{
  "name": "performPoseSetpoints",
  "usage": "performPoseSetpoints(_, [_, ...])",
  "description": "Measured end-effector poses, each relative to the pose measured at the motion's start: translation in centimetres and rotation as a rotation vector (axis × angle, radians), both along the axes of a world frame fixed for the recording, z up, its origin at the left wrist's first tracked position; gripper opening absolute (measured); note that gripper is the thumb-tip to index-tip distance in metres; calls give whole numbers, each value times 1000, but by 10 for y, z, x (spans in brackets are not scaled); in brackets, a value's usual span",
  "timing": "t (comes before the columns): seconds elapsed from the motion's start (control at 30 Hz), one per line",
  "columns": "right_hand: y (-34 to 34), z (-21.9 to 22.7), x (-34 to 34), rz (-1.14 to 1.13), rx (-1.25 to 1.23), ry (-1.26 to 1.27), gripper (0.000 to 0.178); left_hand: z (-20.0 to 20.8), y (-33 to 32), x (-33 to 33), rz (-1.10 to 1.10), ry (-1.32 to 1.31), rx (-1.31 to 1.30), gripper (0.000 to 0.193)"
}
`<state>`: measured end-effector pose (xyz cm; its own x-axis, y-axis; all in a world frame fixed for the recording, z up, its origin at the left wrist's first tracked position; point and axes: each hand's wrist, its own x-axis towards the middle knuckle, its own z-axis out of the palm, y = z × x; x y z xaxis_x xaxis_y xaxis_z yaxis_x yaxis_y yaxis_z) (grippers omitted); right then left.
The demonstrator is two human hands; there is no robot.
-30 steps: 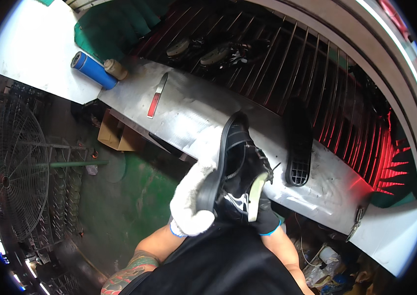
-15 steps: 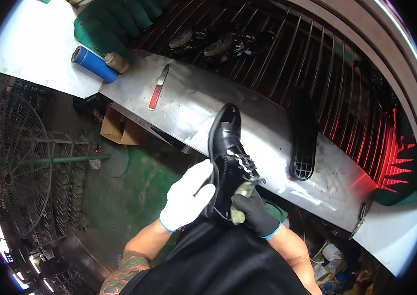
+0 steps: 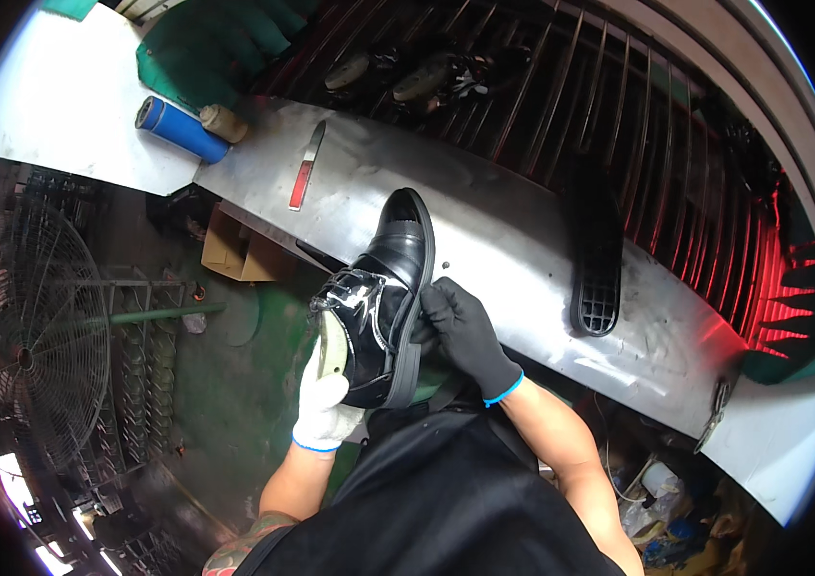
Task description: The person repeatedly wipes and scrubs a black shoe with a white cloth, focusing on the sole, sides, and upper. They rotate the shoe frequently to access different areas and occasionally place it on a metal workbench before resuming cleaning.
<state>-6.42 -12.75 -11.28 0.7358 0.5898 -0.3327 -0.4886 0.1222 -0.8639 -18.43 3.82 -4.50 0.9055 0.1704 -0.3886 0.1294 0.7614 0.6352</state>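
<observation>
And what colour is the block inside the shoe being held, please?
The block is pale yellowish green, as the head view shows.

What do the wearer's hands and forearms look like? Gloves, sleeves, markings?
Mismatched gloves: the left hand wears a white glove, the right hand a dark grey glove, both with blue trim at the wrist. Forearms bare, no sleeves visible; the left forearm shows part of a tattoo.

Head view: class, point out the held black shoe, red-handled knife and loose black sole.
Black shoe (image 3: pixel 388 305), head view: side of its upper.
Red-handled knife (image 3: pixel 304 174), head view: handle, near the blade.
Loose black sole (image 3: pixel 598 252), head view: dark middle, beyond its grid.
</observation>
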Motion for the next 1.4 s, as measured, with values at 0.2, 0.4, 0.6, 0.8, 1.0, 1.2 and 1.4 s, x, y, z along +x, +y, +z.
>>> performPoseSetpoints(0.2, [-13, -6, -2, -171, 138, 164, 42, -9, 5, -7, -30, -50, 87, 106])
performPoseSetpoints(0.4, [-112, -13, -37, -338, 174, 413, 41, -25, 37, -3, -646, -444, 477, 105])
performPoseSetpoints(0.6, [-146, -6, -129, -924, 366, 368, 41, -36, -4, 21, -807, -491, 389, 95])
performPoseSetpoints(0.8, [-166, -54, -198, -976, 629, 537, 48, -36, -30, 68, -1074, -784, 906, 75])
performPoseSetpoints(1.0, [-168, -86, -205, -1008, 698, 451, 47, -36, -60, 116, -1200, -1061, 999, 69])
performPoseSetpoints(1.2, [-159, -91, -192, -1071, 480, 330, 43, -35, -70, 149, -1286, -1042, 860, 68])
performPoseSetpoints(1.4, [-176, -51, -172, -1090, 130, 326, 32, -46, -72, 125, -1162, -949, 825, 64])
